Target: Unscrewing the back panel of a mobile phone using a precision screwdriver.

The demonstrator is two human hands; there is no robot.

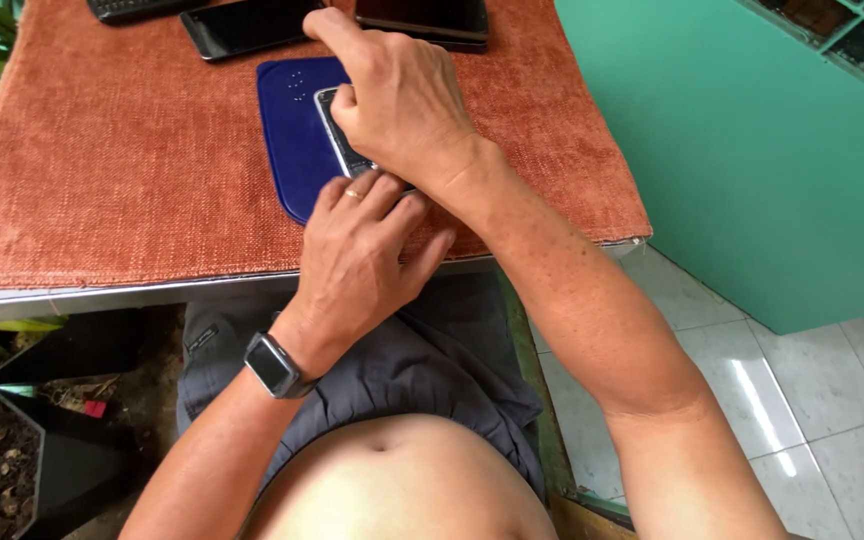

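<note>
A small phone (337, 135) with a silver edge lies on a dark blue mat (297, 140), which rests on an orange woven cloth (122, 150) covering the table. My right hand (397, 100) is closed over the phone's upper part, index finger stretched forward. My left hand (357, 255), with a ring and a wrist watch (274, 366), presses its fingertips on the phone's near end. Most of the phone is hidden under both hands.
Two dark phones (247, 25) (422, 18) and a keyboard corner (132, 8) lie at the cloth's far edge. A green wall (752, 150) stands at the right over white floor tiles (802, 400). Black plant pots (22, 450) sit at the lower left.
</note>
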